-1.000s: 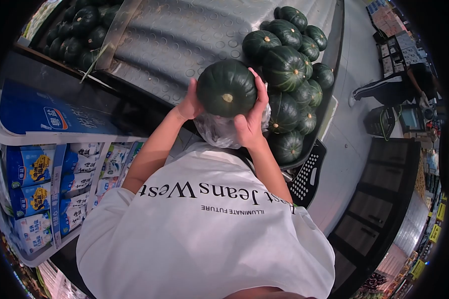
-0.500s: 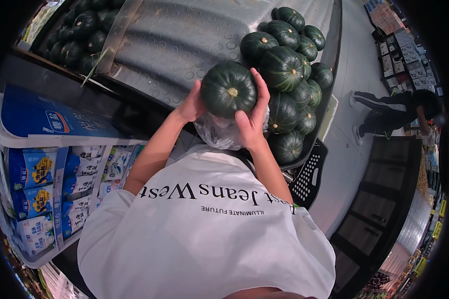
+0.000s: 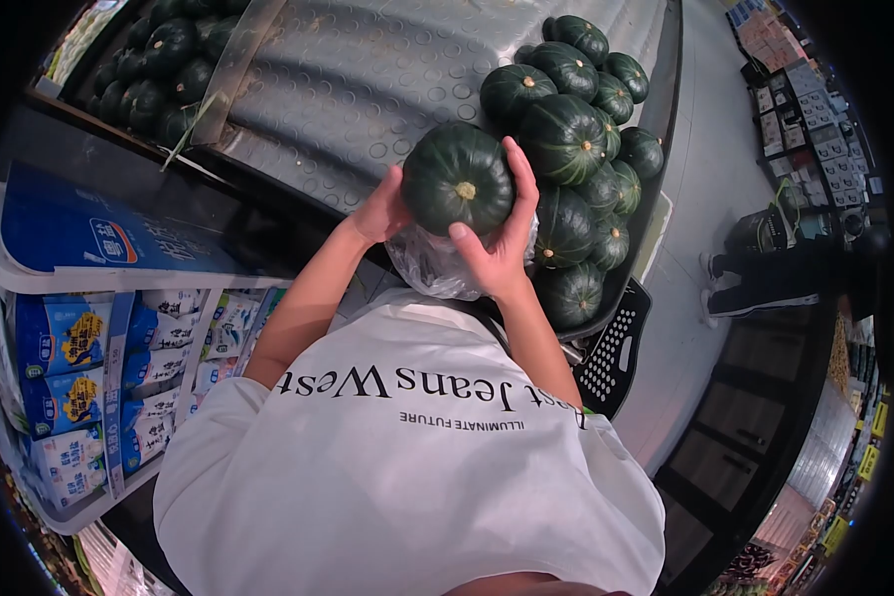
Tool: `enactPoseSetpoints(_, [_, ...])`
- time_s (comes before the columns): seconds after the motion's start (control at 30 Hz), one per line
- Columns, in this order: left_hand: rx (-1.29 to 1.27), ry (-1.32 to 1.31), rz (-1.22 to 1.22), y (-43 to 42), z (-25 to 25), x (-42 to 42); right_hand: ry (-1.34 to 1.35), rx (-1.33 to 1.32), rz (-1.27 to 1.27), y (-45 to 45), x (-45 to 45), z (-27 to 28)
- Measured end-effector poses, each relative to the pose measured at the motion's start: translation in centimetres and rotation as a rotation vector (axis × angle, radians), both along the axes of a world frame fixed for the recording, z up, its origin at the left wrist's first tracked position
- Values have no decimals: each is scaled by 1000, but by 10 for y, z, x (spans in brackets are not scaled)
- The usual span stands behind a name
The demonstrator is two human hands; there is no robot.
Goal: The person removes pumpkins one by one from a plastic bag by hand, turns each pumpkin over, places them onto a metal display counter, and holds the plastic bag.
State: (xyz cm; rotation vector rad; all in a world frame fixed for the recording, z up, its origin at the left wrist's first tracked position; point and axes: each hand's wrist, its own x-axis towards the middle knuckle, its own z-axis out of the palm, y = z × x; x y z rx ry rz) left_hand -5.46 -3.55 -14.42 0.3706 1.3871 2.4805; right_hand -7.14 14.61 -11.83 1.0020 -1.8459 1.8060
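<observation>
A dark green kabocha pumpkin [image 3: 459, 169], its pale stem end facing me, is between my two hands over the near edge of the display. My left hand [image 3: 380, 207] cups its left side, the fingers mostly hidden behind it. On the other side, my right hand [image 3: 512, 223] curves round it with the fingers along the edge and the thumb at the bottom near the stem end. A crumpled clear plastic bag [image 3: 432, 266] hangs just beneath the pumpkin; how it is held cannot be made out.
Right of my hands, several kabocha pumpkins [image 3: 566, 139] are piled on a ridged grey display mat [image 3: 368, 74]. More pumpkins [image 3: 164, 74] fill a bin at upper left. A salt-packet rack [image 3: 119, 278] stands at my left. Across the aisle is another person [image 3: 775, 278].
My right thumb has slid a little leftward along the pumpkin's lower edge. Both hands and the pumpkin stay nearly in place. The person across the aisle has changed position, and a dark basket shows there.
</observation>
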Motion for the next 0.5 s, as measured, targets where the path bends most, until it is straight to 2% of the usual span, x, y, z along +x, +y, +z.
enactPoseSetpoints(0.13, [-14, 5, -12, -2, -3, 1, 139, -31, -7, -1, -1, 0])
enactPoseSetpoints(0.23, [164, 89, -115, -4, -6, -3, 315, -34, -17, -2, -2, -2])
enactPoseSetpoints(0.33, [205, -15, -116, -4, 5, -3, 348, -50, -3, 0, -2, 1])
enactPoseSetpoints(0.43, [118, -76, -80, -6, -1, -4, 364, -100, -2, -1, -4, 0])
enactPoseSetpoints(0.5, [-79, 120, -68, -8, -1, -8, 321, -147, 27, 1, -5, -4])
